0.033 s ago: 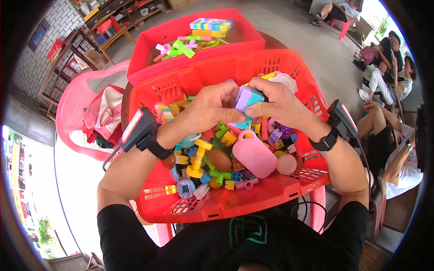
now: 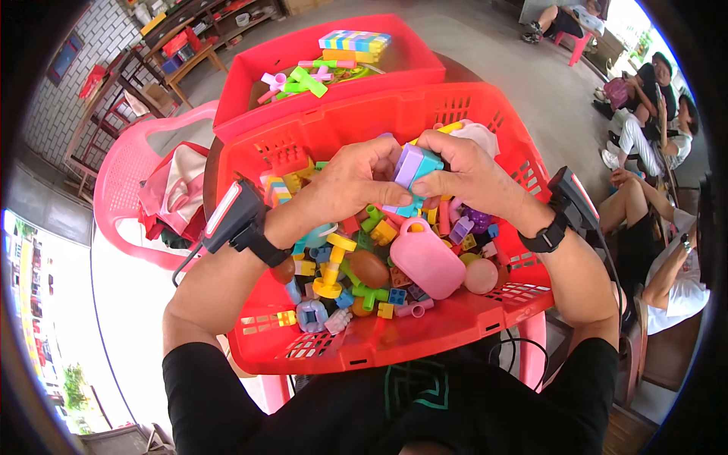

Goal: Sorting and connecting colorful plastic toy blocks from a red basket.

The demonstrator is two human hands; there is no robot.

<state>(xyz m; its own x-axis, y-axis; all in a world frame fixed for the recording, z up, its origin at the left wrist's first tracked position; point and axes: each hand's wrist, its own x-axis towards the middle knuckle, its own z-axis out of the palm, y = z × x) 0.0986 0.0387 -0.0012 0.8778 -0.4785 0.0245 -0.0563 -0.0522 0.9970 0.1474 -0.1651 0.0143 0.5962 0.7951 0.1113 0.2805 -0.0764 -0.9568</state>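
Observation:
Over a red plastic basket (image 2: 379, 343) heaped with colourful toy blocks and tubes, both hands meet on one small cluster of purple and blue blocks (image 2: 416, 168). My left hand (image 2: 347, 186) grips the cluster from the left, fingers curled on it. My right hand (image 2: 476, 179) clasps it from the right and above. Below the hands lie a pink flat bottle-shaped toy (image 2: 428, 262), a brown egg-shaped piece (image 2: 369, 268) and a pink ball (image 2: 481, 276). Each wrist carries a strapped device, and the right one also a black watch (image 2: 544, 240).
A second red basket (image 2: 334, 102) stands behind, holding a multicoloured block stack (image 2: 355, 40) and green and pink tubes. A pink plastic chair (image 2: 125, 182) with a cloth bag stands at left. Several people sit at right (image 2: 656, 98). Wooden furniture stands far left.

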